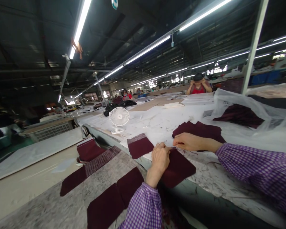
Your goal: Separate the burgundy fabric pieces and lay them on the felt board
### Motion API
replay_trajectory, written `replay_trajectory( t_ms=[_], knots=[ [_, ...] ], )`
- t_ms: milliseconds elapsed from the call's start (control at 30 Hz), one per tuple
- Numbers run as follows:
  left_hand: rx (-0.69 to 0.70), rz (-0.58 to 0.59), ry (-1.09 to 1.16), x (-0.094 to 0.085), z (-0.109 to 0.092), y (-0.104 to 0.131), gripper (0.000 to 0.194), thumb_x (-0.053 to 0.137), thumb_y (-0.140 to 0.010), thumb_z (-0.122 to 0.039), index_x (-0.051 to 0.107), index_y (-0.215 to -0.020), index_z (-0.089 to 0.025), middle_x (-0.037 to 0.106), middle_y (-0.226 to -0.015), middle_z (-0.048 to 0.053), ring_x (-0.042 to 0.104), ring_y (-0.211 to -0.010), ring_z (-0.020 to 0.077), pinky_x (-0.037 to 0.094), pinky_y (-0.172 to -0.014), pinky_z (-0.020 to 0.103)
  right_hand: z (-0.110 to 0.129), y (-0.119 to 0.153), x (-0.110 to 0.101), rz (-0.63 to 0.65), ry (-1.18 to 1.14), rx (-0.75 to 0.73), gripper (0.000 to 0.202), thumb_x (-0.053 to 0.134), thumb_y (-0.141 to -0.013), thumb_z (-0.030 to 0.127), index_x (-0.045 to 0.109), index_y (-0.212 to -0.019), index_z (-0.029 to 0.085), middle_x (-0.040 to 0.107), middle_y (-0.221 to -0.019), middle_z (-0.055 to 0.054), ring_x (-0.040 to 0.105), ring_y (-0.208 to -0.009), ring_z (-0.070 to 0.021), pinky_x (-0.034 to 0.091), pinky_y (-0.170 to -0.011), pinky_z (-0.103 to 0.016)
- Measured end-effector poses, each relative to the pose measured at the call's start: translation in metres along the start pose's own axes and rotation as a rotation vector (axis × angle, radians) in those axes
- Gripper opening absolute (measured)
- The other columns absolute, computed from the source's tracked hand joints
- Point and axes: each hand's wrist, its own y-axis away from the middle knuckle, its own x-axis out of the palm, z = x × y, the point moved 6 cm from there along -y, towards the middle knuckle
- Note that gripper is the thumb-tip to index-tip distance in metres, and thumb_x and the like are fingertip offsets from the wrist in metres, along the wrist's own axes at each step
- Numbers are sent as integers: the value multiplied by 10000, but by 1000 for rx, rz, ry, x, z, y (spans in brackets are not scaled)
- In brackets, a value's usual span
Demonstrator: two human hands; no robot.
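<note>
A maroon fabric piece (177, 168) hangs partly over the near edge of the white table. My left hand (160, 157) is closed at its upper left corner, fingers bent together on the cloth. Just right of it, my right hand (184, 141) is pinched near the top edge of the same piece; what lies between its fingertips is too small to make out. Behind my right hand lies a maroon fabric stack (199, 128). Another maroon piece (140, 146) with a greyish strip rests left of my left hand.
A white fan (119, 117) stands on the white table (154, 117). Maroon pieces (106, 205) lie on a lower grey surface (73, 206) at the left. Clear plastic (271, 109) covers dark cloth at the right. Two people in red (198, 89) are across the table.
</note>
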Motion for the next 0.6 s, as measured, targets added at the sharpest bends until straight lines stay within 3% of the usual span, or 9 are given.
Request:
replay_trajectory(
  t_ms=[333,467,600],
  knots=[
    [-37,79,-22,-1,-1,-1,298,450,-893,-173,705,-1030,-248,613,-930,51,537,-933,211,440,-852,311,-7,-2,17,-7,117,-53,182,465,-848,179,631,-777,154,626,-764,-47,545,-702,-161,405,-712,-276],
    [-53,54,57,2,7,0,294,444,-913,-205,698,-1055,-244,612,-932,45,534,-930,196,438,-837,290,-4,0,22,-41,205,-126,209,431,-892,181,610,-785,156,598,-767,-39,535,-697,-155,397,-679,-271],
    [-39,30,116,5,12,1,362,396,-906,-130,712,-1028,-257,599,-906,43,529,-903,181,439,-823,280,3,3,25,-40,363,-198,220,426,-926,175,615,-817,151,588,-802,-44,540,-724,-156,403,-671,-276]
  ],
)
